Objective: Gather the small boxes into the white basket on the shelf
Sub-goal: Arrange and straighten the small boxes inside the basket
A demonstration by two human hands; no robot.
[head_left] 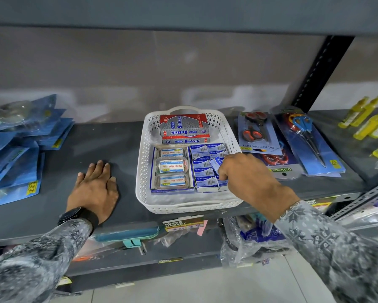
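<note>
Under the right hand (pixel 244 173), curled fingers pinch a small blue box (pixel 216 164) (tilted) over the white basket (pixel 144 171); left hand (pixel 96 184) lies flat, fingers spread, empty.

Both arms in long sleeves, grey fabric with darker and lighter geometric print, like small diamonds and crosses. Left sleeve (pixel 37 256) ends at wrist; black watch (pixel 74 215) with round dark face, wide black strap. Right sleeve (pixel 327 243) same pattern, cuff at wrist. Hands bare.
</note>
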